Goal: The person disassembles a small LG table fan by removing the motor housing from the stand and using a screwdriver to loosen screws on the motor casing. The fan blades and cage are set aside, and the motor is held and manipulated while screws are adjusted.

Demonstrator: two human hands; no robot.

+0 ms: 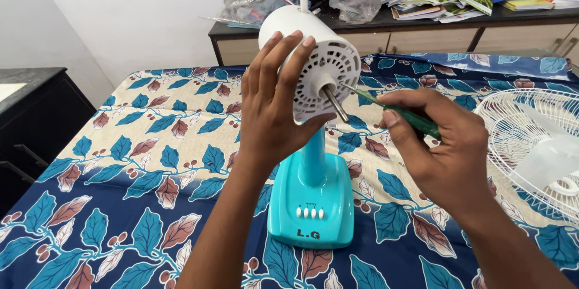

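A table fan without its blades stands on a bed. Its white motor housing [322, 63] sits on a turquoise stem and base [312, 201] with several white buttons. A bare metal shaft [335, 103] sticks out of the housing's front. My left hand [271, 102] grips the housing from the left side. My right hand [440, 144] holds a green-handled screwdriver [405, 114], whose metal tip touches the housing's front just right of the shaft.
The bed sheet [139, 162] is blue and cream with a leaf print. A white wire fan guard and translucent blade [534, 138] lie at the right. Behind, a dark counter [422, 19] holds books, plastic bags, a pink bottle and blue containers. A dark cabinet [36, 108] stands at left.
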